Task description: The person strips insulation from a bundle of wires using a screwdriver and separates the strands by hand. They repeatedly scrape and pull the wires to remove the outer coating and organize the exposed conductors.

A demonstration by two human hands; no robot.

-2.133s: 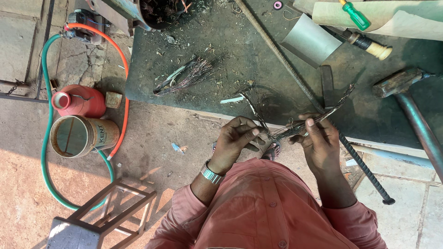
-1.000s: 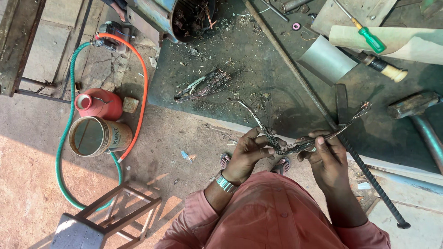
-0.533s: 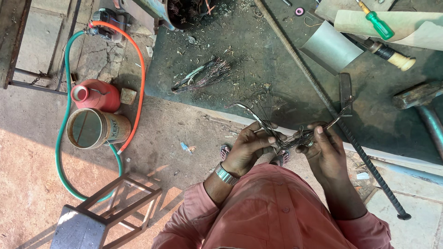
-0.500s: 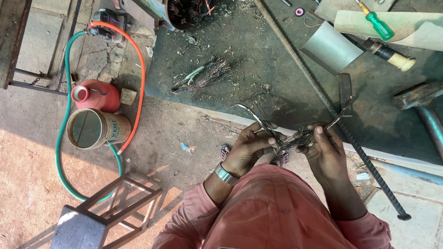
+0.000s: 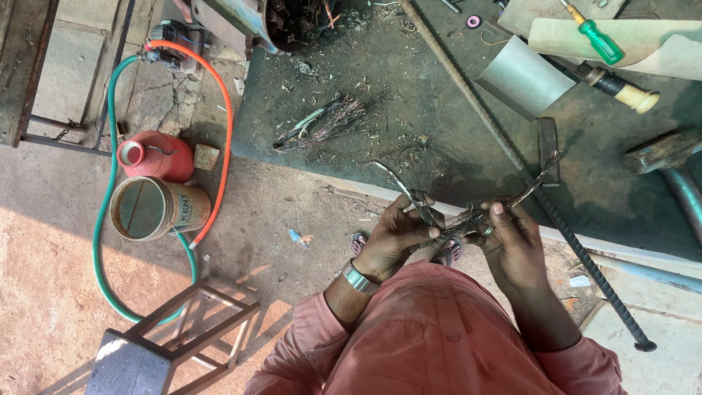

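A tangled bundle of thin wire is held at the centre of the view, just above the salmon-coloured shirt. It is gripped from the 9 o'clock side by the left hand, whose fingers are curled closed around the strands, and from the 3 o'clock side by the right hand, where the wire is pinched between thumb and fingers. Loose ends are seen to stick out toward 11 and 1 o'clock, so the bundle is judged to be only partly sorted or straightened; how much is left cannot be told.

Farther off, at 11 o'clock on the dark work surface, a second bunch of wire is laid apart from the hands and is not being handled. A long ribbed steel bar is laid diagonally past the right hand. At 9 o'clock, on the floor, a red container and an open tin are set touching, ringed by a green hose. At 1 o'clock a green-handled screwdriver is rested on paper.
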